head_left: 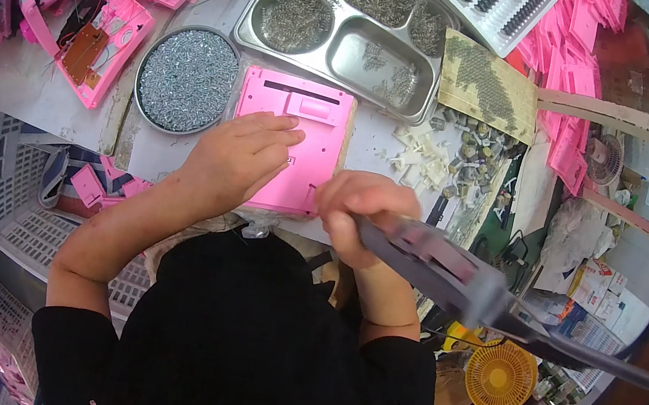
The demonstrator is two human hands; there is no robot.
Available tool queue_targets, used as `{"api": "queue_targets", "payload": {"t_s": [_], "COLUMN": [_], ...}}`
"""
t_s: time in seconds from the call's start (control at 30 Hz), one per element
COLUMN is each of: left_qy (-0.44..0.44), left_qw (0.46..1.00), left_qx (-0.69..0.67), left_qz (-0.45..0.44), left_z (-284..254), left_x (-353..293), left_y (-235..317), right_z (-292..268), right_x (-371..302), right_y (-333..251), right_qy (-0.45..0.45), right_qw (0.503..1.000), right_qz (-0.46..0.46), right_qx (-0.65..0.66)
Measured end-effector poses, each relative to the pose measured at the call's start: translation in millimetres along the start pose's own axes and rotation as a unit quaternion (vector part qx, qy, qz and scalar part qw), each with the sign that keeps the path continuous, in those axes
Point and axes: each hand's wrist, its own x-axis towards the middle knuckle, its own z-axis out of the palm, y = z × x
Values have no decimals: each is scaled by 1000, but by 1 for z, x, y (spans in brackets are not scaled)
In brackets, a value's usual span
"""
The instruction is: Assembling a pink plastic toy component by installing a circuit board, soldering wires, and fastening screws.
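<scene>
Fingers of the left hand point(244, 157) lay extended and close together, flat across the pink panel point(310, 161); those of the right hand point(358, 204) were curled round a grey corded tool point(451, 267). The tool was blurred and its tip could not be made out; whether the right hand touched the panel could not be determined.

At far left, pink shells point(129, 24) were heaped with loose wires. Next stood a round dish point(139, 73) filled with small silver screws point(188, 79). The panel was located just beside it, at the bench's near edge, its slot and raised block facing up. Beyond the panel sat a compartmented metal tray point(356, 40) bearing small wiry metal pieces point(291, 18). Farther right, white plastic pieces point(423, 155) lay beside grey cylindrical parts point(475, 146), with a yellow basket point(499, 378) below bench level.
</scene>
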Motion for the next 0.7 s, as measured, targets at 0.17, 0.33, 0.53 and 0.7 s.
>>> {"api": "queue_targets", "payload": {"t_s": [0.17,0.33,0.53,0.7], "left_qy": [-6,-7,-14,-32], "left_qw": [1000,1000,1000,999], "left_qx": [5,1,3,4], "left_qz": [8,8,11,2], "left_z": [2,0,-1,0], "left_x": [-4,-1,-2,-4], "left_y": [-3,-2,-1,-3], "right_z": [9,-8,-14,-11], "right_x": [8,23,32,36], "right_y": [19,6,34,40], "right_qy": [-47,-52,-1,9], "right_qw": [990,995,996,996], "right_qz": [-125,-82,-55,-78], "right_qx": [-53,14,-70,-37]}}
